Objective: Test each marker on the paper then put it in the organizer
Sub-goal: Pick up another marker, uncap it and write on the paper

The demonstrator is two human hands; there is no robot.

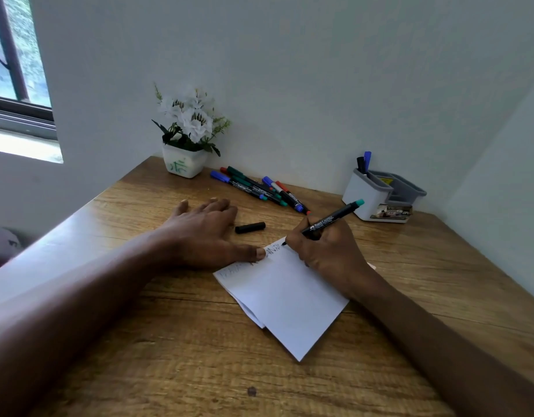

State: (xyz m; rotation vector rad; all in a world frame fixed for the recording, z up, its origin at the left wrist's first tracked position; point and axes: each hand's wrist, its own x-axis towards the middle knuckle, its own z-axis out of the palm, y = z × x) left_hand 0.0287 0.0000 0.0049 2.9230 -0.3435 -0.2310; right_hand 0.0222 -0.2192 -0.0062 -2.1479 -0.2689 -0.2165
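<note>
Head view: right hand [326,248] grips marker [329,221] tip-down on paper [289,296]; left hand [205,233] lies flat, fingers spread.

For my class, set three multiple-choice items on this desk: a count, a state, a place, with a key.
1. How many markers stand in the organizer? A. none B. two C. five
2. What is the right hand doing? A. lying flat B. gripping the teal-ended marker, tip on the paper C. holding nothing
3. Where is the loose black cap? A. in the organizer B. on the paper C. on the table by the left hand
Key: 1 B, two ends stick up; 2 B, its tip meets the scribbles; 3 C, it lies on bare wood.
</note>
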